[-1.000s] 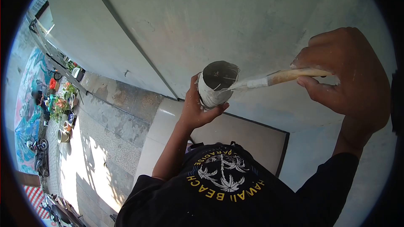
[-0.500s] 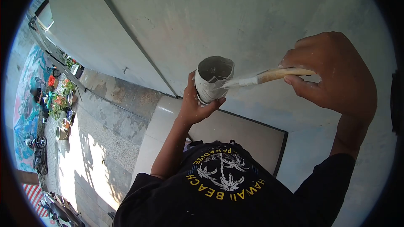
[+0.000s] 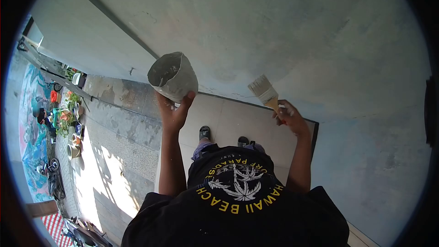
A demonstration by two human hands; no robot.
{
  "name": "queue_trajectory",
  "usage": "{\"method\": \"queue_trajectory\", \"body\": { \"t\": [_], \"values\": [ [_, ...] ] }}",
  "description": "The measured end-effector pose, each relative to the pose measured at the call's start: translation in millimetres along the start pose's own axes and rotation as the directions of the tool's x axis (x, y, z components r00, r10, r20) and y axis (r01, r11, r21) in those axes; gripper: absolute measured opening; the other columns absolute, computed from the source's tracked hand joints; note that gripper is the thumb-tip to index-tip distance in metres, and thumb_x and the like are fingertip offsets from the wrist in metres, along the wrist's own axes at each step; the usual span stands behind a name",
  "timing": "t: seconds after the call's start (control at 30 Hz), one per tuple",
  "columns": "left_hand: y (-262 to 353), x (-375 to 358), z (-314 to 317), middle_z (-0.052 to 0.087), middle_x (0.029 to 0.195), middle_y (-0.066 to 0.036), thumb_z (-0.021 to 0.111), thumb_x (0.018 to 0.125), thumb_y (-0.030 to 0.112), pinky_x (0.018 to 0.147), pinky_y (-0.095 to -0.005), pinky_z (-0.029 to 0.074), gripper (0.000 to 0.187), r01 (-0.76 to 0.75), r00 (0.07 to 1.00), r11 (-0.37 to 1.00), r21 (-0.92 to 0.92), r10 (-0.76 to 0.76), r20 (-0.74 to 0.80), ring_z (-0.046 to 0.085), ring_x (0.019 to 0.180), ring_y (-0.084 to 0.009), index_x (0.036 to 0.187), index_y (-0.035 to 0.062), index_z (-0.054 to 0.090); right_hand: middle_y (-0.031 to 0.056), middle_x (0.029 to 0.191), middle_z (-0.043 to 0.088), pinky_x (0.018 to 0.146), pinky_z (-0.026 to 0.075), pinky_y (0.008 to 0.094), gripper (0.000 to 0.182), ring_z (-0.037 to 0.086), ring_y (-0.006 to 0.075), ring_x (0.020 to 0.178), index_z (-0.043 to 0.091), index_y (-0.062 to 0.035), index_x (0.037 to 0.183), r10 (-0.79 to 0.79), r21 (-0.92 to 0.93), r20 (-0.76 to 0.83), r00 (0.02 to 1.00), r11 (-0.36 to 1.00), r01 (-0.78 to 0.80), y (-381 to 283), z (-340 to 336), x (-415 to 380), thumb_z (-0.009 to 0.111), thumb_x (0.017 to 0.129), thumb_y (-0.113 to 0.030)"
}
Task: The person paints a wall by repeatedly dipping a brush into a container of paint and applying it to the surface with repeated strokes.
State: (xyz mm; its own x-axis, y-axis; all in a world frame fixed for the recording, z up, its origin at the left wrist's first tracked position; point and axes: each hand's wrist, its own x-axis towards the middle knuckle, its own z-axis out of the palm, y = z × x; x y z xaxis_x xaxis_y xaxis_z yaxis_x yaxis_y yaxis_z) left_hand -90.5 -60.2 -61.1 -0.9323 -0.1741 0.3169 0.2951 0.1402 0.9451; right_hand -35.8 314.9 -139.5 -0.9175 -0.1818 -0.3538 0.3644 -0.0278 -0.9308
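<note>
My left hand (image 3: 174,112) is wrapped round the lower part of a paint-smeared, whitish container (image 3: 183,80) with an uneven cut rim. Its open top tilts toward me, and grey-white smears line the inside. In my right hand (image 3: 291,118) is a flat paintbrush (image 3: 265,90), gripped by its wooden handle. The brush's pale, paint-coated bristles point up and to the left, well apart from the container. Behind both rises a patchy grey-green wall (image 3: 256,23).
Below are my sandalled feet on a tiled step (image 3: 219,114) with a dark edge. A paved path (image 3: 123,146) runs along the left. Farther off are potted plants (image 3: 68,114), a person (image 3: 43,116), parked motorcycles (image 3: 55,180) and a painted mural wall (image 3: 29,137).
The brush has come away from the container's rim; my right hand has dropped and moved left, bristles now upward. The container has shifted left and tilted more.
</note>
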Motion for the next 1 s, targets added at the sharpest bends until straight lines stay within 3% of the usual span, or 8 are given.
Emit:
{"method": "queue_trajectory", "body": {
  "t": [0.13,0.3,0.4,0.47,0.63,0.73,0.83,1.0],
  "values": [
    [-5.9,27.7,-20.2,0.052,0.125,-0.014,0.080,0.080,0.021,0.094,-0.0352,0.046,0.076,0.026,0.999,0.999,-0.020,-0.025,0.036,0.054,0.113,-0.0216,0.136,-0.0005,0.033,0.0059,0.078,0.058,0.049,0.044,0.0264,0.031,0.052,0.0104,0.056,0.050,-0.0040,0.119,0.278,0.325,-0.102,0.955,0.917,-0.232,184.1,52.3,51.2,0.053,0.097,-0.024],
    [-18.7,58.5,-53.1,0.058,0.117,-0.012,0.080,0.079,0.019,0.085,-0.0303,0.048,0.068,0.070,0.989,0.997,0.038,-0.074,0.129,0.058,0.103,-0.0179,0.131,-0.0012,0.041,0.0006,0.067,0.052,0.039,0.034,0.0236,0.024,0.042,0.0070,0.045,0.054,-0.0069,0.110,0.441,0.340,-0.402,0.803,0.886,-0.316,250.7,124.0,111.9,0.049,0.097,-0.026],
    [-32.7,67.9,-88.7,0.062,0.107,-0.008,0.080,0.079,0.020,0.076,-0.0281,0.049,0.054,0.050,0.960,0.996,0.077,-0.069,0.271,0.060,0.091,-0.0144,0.121,-0.0003,0.052,-0.0007,0.064,0.051,0.039,0.035,0.0243,0.025,0.042,0.0072,0.044,0.057,-0.0075,0.107,0.438,0.470,-0.430,0.789,0.855,-0.219,257.8,151.9,155.9,0.048,0.099,-0.029],
    [-53.4,72.1,-116.0,0.058,0.119,-0.009,0.080,0.079,0.031,0.092,-0.0336,0.043,0.069,0.103,0.909,0.985,0.141,-0.151,0.388,0.056,0.106,-0.0196,0.131,0.0000,0.045,-0.0006,0.065,0.052,0.039,0.035,0.0247,0.027,0.042,0.0076,0.044,0.058,-0.0076,0.108,0.411,0.512,-0.463,0.786,0.847,-0.142,256.3,165.4,185.4,0.048,0.099,-0.031],
    [-66.5,88.1,-142.8,0.059,0.116,-0.007,0.079,0.079,0.038,0.089,-0.0334,0.044,0.069,0.138,0.832,0.957,0.256,-0.252,0.494,0.056,0.103,-0.0183,0.128,0.0000,0.049,-0.0002,0.066,0.052,0.039,0.036,0.0250,0.031,0.043,0.0081,0.045,0.058,-0.0073,0.114,0.439,0.567,-0.521,0.732,0.819,-0.088,267.3,184.3,252.4,0.048,0.099,-0.032],
    [-67.6,93.8,-146.8,0.063,0.088,-0.002,0.078,0.082,0.034,0.069,-0.0297,0.047,0.046,0.007,0.846,0.987,0.161,-0.092,0.526,0.059,0.078,-0.0141,0.107,0.0018,0.058,0.0007,0.066,0.053,0.039,0.037,0.0249,0.032,0.045,0.0082,0.047,0.058,-0.0070,0.117,0.472,0.592,-0.568,0.674,0.804,-0.065,271.0,184.3,275.7,0.049,0.099,-0.031],
    [-95.2,99.2,-171.9,0.059,0.117,-0.007,0.078,0.079,0.039,0.089,-0.0339,0.044,0.065,0.084,0.818,0.970,0.230,-0.199,0.540,0.056,0.102,-0.0184,0.125,0.0004,0.051,0.0017,0.067,0.054,0.040,0.038,0.0246,0.030,0.046,0.0083,0.047,0.060,-0.0064,0.114,0.483,0.562,-0.601,0.637,0.822,-0.093,267.3,174.6,290.8,0.050,0.099,-0.030],
    [-106.4,114.6,-188.4,0.061,0.114,-0.007,0.079,0.079,0.036,0.089,-0.0342,0.044,0.063,0.137,0.758,0.951,0.278,-0.281,0.588,0.057,0.101,-0.0179,0.124,0.0006,0.052,-0.0015,0.062,0.050,0.042,0.037,0.0230,0.028,0.044,0.0062,0.048,0.062,-0.0051,0.105,0.191,0.264,-0.729,0.657,0.964,0.013,213.0,169.0,280.9,0.052,0.098,-0.030]
  ]
}}
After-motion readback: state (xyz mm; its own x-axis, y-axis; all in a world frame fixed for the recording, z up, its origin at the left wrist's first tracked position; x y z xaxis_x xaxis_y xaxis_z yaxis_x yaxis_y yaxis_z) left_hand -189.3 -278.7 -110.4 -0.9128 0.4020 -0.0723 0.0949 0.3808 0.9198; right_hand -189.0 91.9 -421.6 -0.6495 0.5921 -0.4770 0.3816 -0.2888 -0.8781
